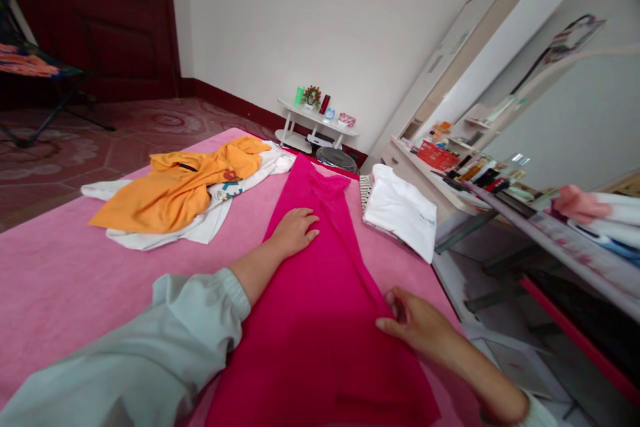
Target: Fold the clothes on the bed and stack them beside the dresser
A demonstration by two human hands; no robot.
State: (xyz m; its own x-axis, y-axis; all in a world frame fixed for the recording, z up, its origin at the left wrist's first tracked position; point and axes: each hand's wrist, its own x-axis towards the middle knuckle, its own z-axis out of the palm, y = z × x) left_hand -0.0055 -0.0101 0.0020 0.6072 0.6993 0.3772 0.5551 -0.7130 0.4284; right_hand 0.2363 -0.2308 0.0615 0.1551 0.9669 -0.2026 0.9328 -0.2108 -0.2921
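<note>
A bright magenta garment (pixel 320 320) lies lengthwise on the pink bed cover (pixel 45 267), its narrow end away from me and its wide end near me. My left hand (pixel 295 233) rests flat on its upper part, fingers spread a little. At the garment's right edge is my right hand (pixel 417 325), thumb and fingers curled with a gap between them; the edge lies beside the fingertips, and no cloth shows clearly between them.
Left of the garment lie an orange shirt (pixel 170 193) and a white shirt (pixel 205 230). Folded white clothing (pixel 400 207) sits to the right. Beyond the bed's right edge stands a dresser (pixel 425 180) with bottles and a red basket (pixel 437 155). A small shelf (pixel 317 117) stands behind.
</note>
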